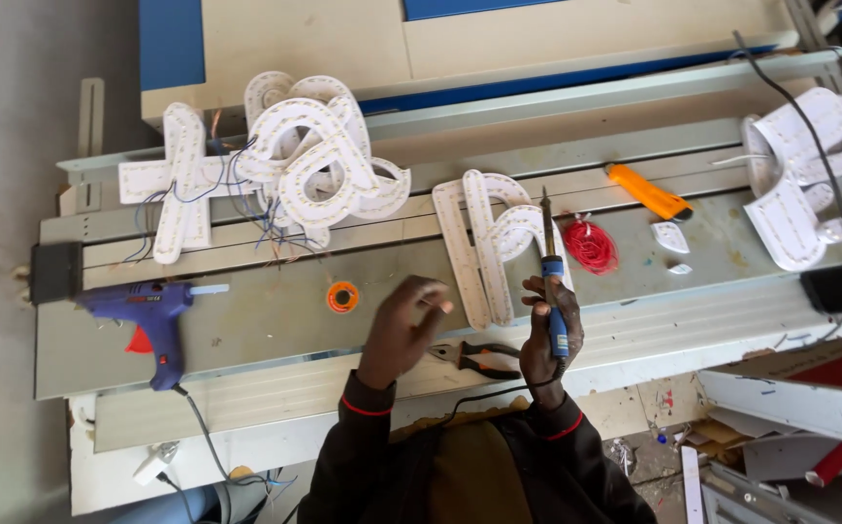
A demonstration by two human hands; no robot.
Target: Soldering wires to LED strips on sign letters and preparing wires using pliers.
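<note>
My right hand [548, 340] grips a soldering iron [551, 274] with a blue handle, its tip pointing up over a white letter-shaped sign piece [487, 236] studded with small lights. My left hand [404, 328] hovers beside it above the bench with fingers loosely curled and holds nothing. Orange-handled pliers [477, 358] lie on the bench between the two hands. A small orange spool [342, 296] sits just left of my left hand.
A blue glue gun [149, 315] lies at the left with its cord hanging off the metal bench [246, 335]. More white lit letters [290, 160] with loose wires are piled behind. A red wire coil [591, 245], an orange utility knife [648, 191] and further letters [814, 180] are at the right.
</note>
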